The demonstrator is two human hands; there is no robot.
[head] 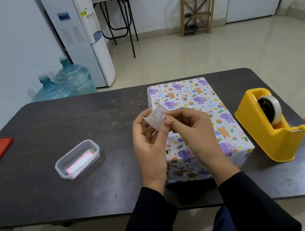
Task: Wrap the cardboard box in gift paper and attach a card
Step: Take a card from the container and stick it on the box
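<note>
Rectangular box wrapped in white animal-print gift paper [191, 96] lies right of centre on the dark tabletop [67, 120], long axis running near edge to far edge. It sits directly under both hands. Left hand [148, 142] and right hand [192, 128] pinch a small pale printed card [157, 117] with fingertips closed narrow, above the box's left edge. The right hand is over the box top, so nearer.
</note>
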